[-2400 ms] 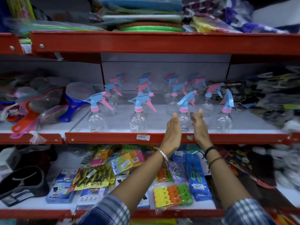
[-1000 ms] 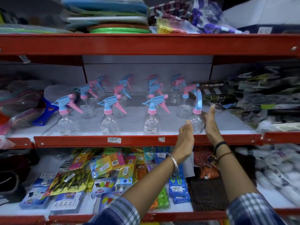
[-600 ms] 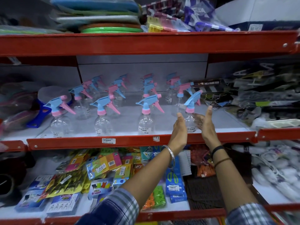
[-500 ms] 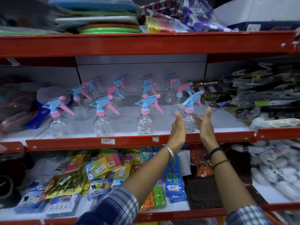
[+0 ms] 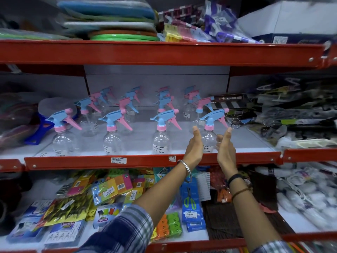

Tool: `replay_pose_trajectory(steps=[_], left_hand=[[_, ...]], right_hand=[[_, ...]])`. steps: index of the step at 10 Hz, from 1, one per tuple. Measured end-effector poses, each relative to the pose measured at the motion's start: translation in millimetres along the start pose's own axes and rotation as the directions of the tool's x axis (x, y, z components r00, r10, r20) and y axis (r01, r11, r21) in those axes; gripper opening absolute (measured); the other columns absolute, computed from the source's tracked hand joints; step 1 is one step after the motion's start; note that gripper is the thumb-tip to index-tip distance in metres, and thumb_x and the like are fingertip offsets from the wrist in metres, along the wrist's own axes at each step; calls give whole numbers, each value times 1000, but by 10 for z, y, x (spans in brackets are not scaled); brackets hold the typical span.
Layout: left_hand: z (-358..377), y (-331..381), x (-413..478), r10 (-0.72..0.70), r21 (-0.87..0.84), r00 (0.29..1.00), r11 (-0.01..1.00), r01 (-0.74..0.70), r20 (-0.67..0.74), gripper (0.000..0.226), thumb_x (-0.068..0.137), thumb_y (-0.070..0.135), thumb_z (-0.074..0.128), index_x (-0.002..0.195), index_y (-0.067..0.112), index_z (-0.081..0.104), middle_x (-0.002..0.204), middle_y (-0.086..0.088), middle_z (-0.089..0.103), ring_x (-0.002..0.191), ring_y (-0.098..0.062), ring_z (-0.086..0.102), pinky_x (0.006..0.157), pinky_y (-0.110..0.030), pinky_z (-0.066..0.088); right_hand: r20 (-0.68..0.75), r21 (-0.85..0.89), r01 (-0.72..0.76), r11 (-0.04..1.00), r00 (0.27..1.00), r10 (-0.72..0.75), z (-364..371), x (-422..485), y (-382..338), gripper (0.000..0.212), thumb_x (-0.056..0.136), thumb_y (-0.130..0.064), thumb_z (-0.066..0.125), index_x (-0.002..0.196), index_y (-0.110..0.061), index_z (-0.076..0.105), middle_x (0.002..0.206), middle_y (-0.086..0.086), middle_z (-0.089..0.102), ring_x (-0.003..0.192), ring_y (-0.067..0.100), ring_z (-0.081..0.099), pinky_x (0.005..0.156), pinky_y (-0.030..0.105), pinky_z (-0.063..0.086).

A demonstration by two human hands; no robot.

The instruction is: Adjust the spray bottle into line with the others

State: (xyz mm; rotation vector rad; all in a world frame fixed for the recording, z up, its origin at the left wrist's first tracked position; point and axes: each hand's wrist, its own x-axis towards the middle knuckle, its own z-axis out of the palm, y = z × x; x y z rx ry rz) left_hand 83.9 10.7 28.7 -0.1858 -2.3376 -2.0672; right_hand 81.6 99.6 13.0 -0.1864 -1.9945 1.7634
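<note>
Both hands are up with fingers straight, left hand [image 5: 194, 149] and right hand [image 5: 225, 150] flanking but not gripping the front-row spray bottle [image 5: 209, 136] on the red shelf [image 5: 145, 160], more bottles [image 5: 164, 101] lined up behind.

Your red-edged shelf [image 5: 145, 160] carries rows of clear spray bottles [image 5: 160, 141] (blue and pink triggers). They stand upright, spaced apart on its grey surface.

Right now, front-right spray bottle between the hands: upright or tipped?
Upright. The clear plastic spray bottle with blue trigger and pink collar stands base-down on the grey shelf, nozzle on top.
</note>
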Motion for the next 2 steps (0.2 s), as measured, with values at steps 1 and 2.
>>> replay_pose_trajectory(steps=[1, 2], left_hand=[[-21, -64, -105, 106, 12, 994, 994, -105, -35, 69, 88, 60, 5, 131, 22, 43, 132, 2, 49, 122, -14, 43, 98, -21, 26], [-139, -16, -323, 267, 63, 955, 963, -261, -125, 58, 94, 47, 15, 140, 16, 34, 149, -1, 35, 134, -7, 30, 109, -19, 18]], right_hand=[[-125, -37, 98, 995, 987, -102, 46, -49, 59, 84, 85, -71, 7, 117, -10, 55, 121, 8, 55, 114, 26, 51, 97, 41, 38], [-188, -56, 326, 944, 925, -330, 110, -172, -151, 68, 90, -58, 13, 115, -11, 55, 111, 2, 50, 111, 20, 47, 101, 41, 36]])
